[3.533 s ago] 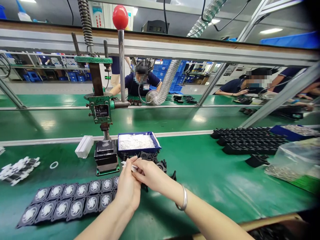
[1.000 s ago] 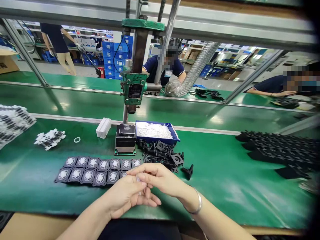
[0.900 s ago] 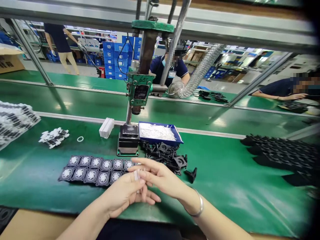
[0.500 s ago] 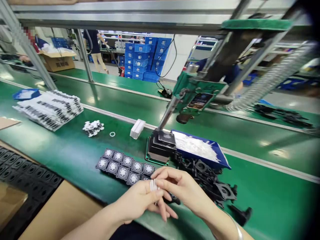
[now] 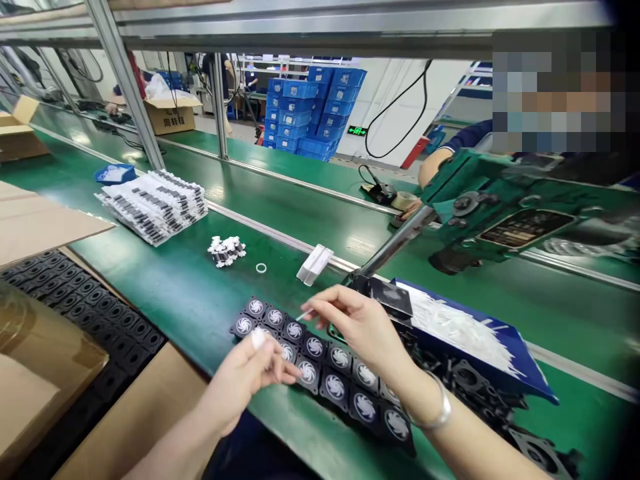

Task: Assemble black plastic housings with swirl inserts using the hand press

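Two rows of small black square fans with white swirl rotors (image 5: 334, 385) lie on the green bench before me. Over their left end is my left hand (image 5: 250, 370), its thumb and forefinger pinched on a small white piece (image 5: 257, 338); its other fingers are loosely curled. My right hand (image 5: 355, 323) hovers above the back row, pinching a thin white strip (image 5: 303, 315) between thumb and forefinger. Behind it, a blue tray (image 5: 537, 383) holds a heap of similar white strips (image 5: 460, 330).
A green press (image 5: 500, 207) stands at right, with black frame parts (image 5: 470, 380) near its base. Farther back lie a white block (image 5: 315, 265), a white ring (image 5: 261, 268), a black-and-white cluster (image 5: 227, 251) and stacked strips (image 5: 155, 203). At left, an open carton (image 5: 135, 407) contains black parts. A person's arm (image 5: 435, 163) shows across the bench.
My hands have come apart: the right moved up over the back row with one white strip, the left moved left. The view has shifted right, showing more of the fan rows.
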Motion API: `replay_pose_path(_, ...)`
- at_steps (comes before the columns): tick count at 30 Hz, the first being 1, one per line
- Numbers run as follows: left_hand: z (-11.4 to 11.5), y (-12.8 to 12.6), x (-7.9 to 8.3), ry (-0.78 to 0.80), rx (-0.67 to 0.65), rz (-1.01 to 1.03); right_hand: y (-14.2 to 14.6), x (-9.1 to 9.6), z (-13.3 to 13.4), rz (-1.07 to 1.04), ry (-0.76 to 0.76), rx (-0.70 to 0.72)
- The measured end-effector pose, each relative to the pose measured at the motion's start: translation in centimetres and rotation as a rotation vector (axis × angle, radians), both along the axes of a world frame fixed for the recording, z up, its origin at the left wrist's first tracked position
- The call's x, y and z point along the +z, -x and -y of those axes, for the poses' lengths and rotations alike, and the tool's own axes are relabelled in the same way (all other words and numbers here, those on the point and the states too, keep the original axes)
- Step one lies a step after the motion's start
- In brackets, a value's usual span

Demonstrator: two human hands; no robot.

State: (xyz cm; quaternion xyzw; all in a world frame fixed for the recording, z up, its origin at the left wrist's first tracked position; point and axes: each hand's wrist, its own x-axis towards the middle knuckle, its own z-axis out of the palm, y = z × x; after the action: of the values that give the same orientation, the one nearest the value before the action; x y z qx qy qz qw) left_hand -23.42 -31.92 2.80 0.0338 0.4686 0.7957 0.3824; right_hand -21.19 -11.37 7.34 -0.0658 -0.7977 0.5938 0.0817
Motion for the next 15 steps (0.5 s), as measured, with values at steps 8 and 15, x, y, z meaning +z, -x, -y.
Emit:
replay_pose_path(8, 5.5, 3.5, 0.4, -0.026, 0.451, 0.121, 6.5, -2.7, 3.9, -0.176, -0.403, 0.255)
replay_pose_path(15, 5.6, 4.1, -1.2, 0.045, 0.491, 0.028, 7.4, -4.0, 4.1, -0.176, -0.515, 0.254)
